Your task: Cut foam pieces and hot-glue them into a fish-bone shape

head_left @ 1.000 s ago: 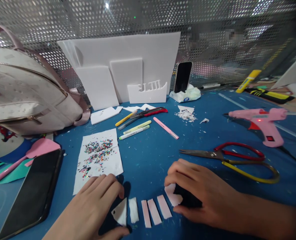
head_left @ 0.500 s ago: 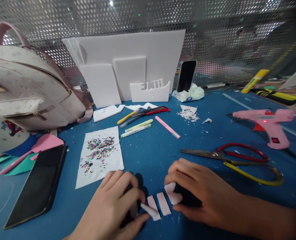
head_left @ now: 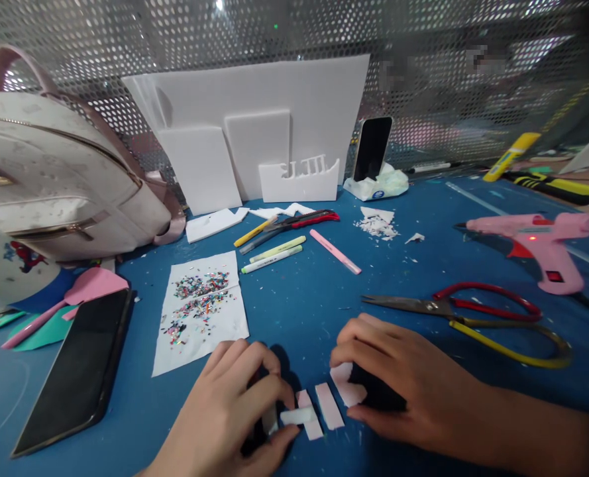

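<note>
My left hand [head_left: 239,404] is curled near the front of the table, its thumb and forefinger pinching a small pale strip [head_left: 297,416]. That strip lies across a light pink strip [head_left: 314,427]. Just right of them is another light pink strip [head_left: 330,406], lying flat and apart. My right hand [head_left: 393,377] is bent over the table, with a pale pink piece with a rounded, heart-like edge [head_left: 342,381] between its fingertips and thumb. Part of this piece is hidden by the fingers. Scissors [head_left: 423,305] with red and yellow handles lie beyond my right hand.
A sheet with tiny coloured bits [head_left: 167,354] and a dark phone [head_left: 70,371] lie left. A pink glue gun [head_left: 547,245] is at right. Several highlighters and a cutter [head_left: 299,225] lie farther back, before white foam boards [head_left: 324,93]. A backpack [head_left: 70,172] stands at left.
The pale strip in my left hand has turned from slanting to nearly level across the pink strip. My right hand keeps its pose; the whole view has shifted slightly.
</note>
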`<state>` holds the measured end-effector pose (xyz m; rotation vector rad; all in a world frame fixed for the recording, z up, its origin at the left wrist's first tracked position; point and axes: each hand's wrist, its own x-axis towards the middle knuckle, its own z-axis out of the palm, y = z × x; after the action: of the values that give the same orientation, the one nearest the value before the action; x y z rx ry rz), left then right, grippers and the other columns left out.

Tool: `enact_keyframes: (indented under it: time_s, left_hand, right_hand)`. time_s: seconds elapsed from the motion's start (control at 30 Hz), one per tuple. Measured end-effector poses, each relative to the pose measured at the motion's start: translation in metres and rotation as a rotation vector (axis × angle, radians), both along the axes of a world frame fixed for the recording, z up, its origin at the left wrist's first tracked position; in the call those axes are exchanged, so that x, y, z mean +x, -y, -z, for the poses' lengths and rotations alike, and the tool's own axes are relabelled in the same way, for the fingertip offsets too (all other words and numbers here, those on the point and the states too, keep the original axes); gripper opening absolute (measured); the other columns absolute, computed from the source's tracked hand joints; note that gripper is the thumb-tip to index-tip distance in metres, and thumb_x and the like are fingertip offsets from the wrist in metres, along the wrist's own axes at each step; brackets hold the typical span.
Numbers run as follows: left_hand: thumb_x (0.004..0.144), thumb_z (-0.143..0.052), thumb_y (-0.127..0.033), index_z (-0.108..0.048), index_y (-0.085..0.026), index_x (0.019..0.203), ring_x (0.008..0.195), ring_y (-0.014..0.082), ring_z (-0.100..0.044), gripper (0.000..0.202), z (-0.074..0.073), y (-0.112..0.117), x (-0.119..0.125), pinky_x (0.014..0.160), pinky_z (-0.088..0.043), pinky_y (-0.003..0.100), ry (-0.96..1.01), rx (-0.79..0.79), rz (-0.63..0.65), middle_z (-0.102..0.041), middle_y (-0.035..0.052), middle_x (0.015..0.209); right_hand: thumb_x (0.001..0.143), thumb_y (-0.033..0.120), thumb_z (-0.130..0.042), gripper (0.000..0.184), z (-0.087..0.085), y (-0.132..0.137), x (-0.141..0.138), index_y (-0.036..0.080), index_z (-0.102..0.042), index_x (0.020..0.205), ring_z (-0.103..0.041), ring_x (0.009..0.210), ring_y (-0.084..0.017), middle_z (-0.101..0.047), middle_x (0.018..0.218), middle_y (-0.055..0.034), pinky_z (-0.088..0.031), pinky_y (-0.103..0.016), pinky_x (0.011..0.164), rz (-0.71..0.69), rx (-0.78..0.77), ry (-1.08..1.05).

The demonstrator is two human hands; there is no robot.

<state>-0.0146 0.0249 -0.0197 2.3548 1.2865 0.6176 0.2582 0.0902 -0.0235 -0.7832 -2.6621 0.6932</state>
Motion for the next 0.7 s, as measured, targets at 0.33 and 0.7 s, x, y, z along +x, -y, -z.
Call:
enact_keyframes:
  time_s: [0.33, 0.7]
  left_hand:
    - [0.081, -0.077, -0.036, -0.057, -0.024, 0.083, 0.090, 0.0225, -0.054, 0.023, -0.001, 0.001, 0.000, 0.084, -0.037, 0.040, -0.092, 0.101, -0.099, -0.062, 0.0008, 0.101]
    - [0.081, -0.079, -0.053, -0.050, -0.024, 0.100, 0.095, 0.0254, -0.054, 0.045, 0.003, -0.002, -0.025, 0.083, -0.040, 0.036, -0.126, 0.124, 0.023, -0.060, 0.0043, 0.104]
  right_hand:
    - [0.089, 0.033, -0.069, 0.027, 0.000, 0.001, 0.000, 0.021, -0.061, 0.112, -0.057, 0.096, -0.026, -0.062, 0.108, -0.0082, -0.046, -0.039, 0.084, 0.001, 0.000, 0.009]
    - [0.088, 0.031, -0.070, 0.028, -0.001, 0.001, 0.001, 0.022, -0.060, 0.113, -0.057, 0.097, -0.025, -0.061, 0.108, -0.0075, -0.047, -0.040, 0.085, 0.006, -0.027, 0.000]
